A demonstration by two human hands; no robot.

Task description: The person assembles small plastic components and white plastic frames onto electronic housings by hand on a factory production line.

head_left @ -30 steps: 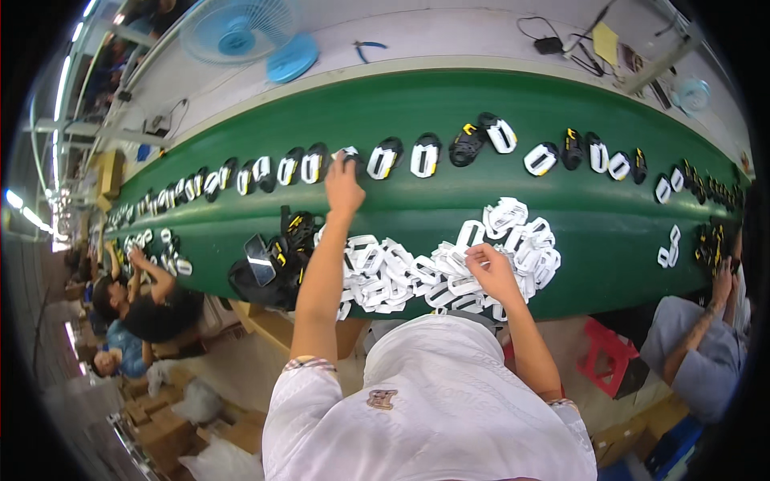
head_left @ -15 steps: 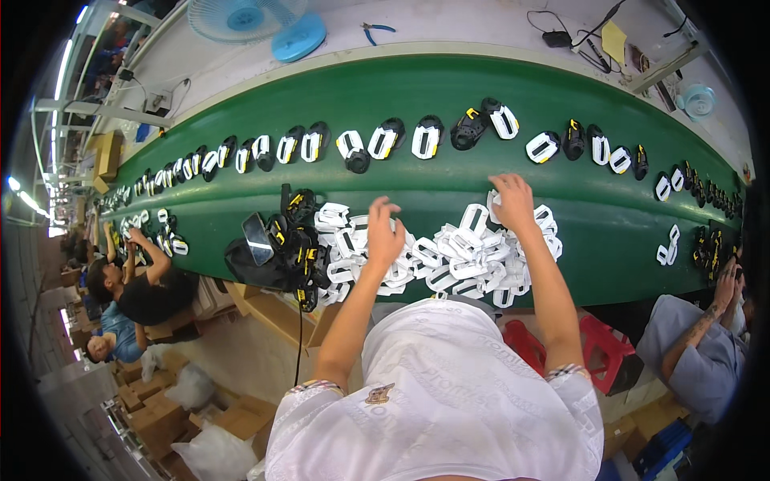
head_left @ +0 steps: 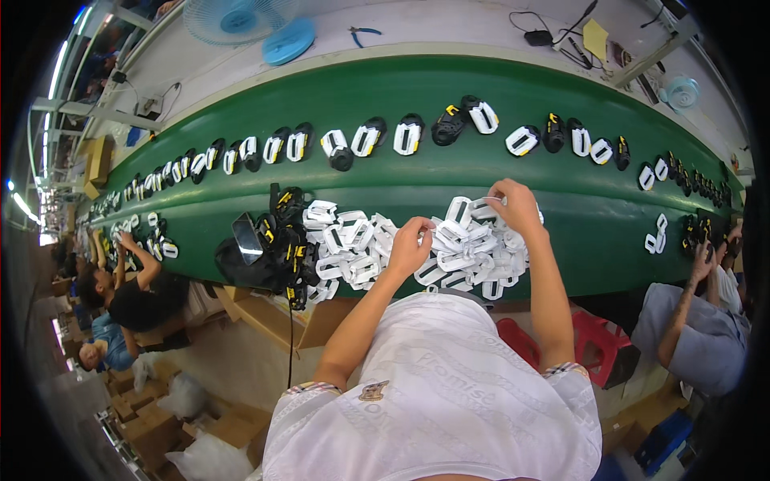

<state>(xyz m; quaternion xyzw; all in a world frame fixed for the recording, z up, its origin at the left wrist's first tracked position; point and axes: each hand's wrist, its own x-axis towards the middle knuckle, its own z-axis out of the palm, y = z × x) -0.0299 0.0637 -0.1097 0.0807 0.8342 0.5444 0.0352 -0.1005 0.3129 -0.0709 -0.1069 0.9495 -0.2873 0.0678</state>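
Observation:
A heap of white plastic oval frames [head_left: 473, 250] lies on the green belt in front of me. My left hand [head_left: 411, 245] is over the middle of the heap, its fingers bent together in a pinch. Anything between those fingertips is too small to make out. At the heap's far right side, my right hand [head_left: 516, 207] is closed with its fingertips on a white plastic frame [head_left: 483, 208]. Left of the heap stands a cluster of black and yellow parts [head_left: 293, 256], next to a black bag [head_left: 241, 264] with a phone [head_left: 247, 238] on top.
Along the far belt [head_left: 385, 88] runs a row of black pieces [head_left: 449, 127] and white-framed ones [head_left: 407, 135]. Pliers [head_left: 365, 34] and a blue fan [head_left: 289, 42] rest on the ledge beyond. Co-workers sit at left [head_left: 148, 297] and right [head_left: 690, 329]. A red stool [head_left: 597, 345] stands below.
My left hand has moved right toward the middle of the heap, and its fingers have closed. My right hand stays at the heap's right side, with a frame at its fingertips. The view has shifted slightly.

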